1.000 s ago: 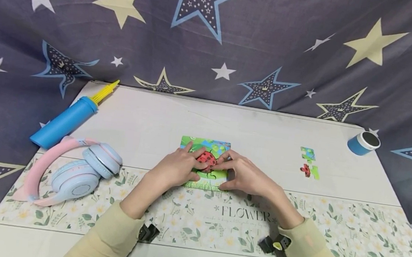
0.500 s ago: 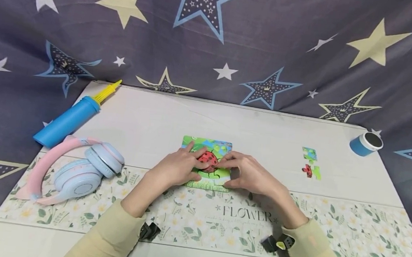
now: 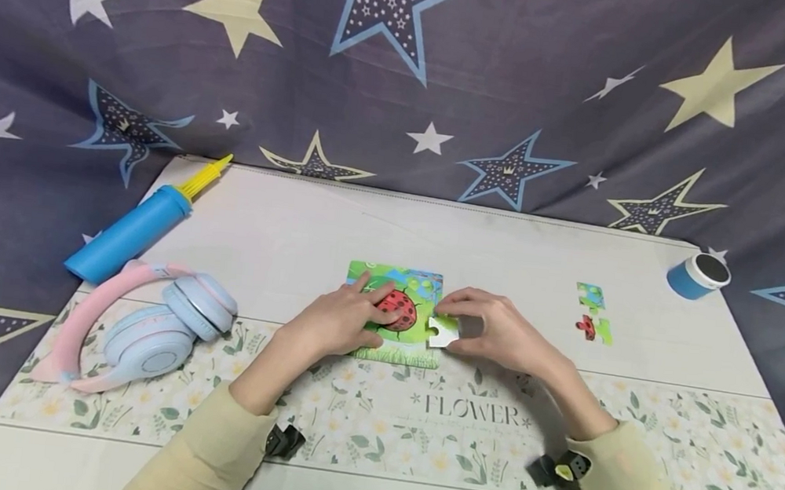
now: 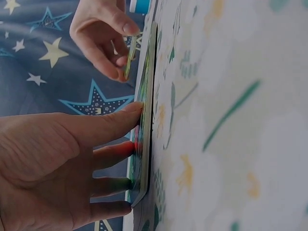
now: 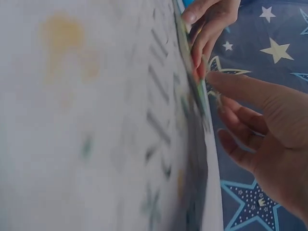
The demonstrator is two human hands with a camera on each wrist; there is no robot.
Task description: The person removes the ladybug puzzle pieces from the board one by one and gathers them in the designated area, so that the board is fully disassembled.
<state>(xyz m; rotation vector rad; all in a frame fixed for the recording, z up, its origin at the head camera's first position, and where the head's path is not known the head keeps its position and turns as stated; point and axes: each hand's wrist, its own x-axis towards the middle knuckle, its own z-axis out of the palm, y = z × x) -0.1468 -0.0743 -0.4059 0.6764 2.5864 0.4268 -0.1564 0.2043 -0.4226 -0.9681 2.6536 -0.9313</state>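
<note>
A ladybug jigsaw puzzle [image 3: 396,353] in green, blue and red lies flat at the middle of the table. My left hand [image 3: 331,322] rests on its left part, fingers spread and fingertips on the surface, covering some of the picture. At the puzzle's right edge my right hand [image 3: 501,333] pinches a puzzle piece [image 3: 446,335] between thumb and fingers. That piece is tilted, green with a pale face toward the head camera. In the left wrist view the piece [image 4: 130,57] stands edge-on above the board.
Several loose puzzle pieces [image 3: 592,295] lie to the right. A blue jar with a white rim [image 3: 689,280] is at the far right. Pink and blue headphones [image 3: 149,340] and a blue hand pump [image 3: 135,228] occupy the left side. A star-patterned curtain [image 3: 406,104] hangs behind the table.
My right hand has drawn back to the right, lifting and tilting a piece away from the puzzle's right side. The left hand keeps its place on the puzzle.
</note>
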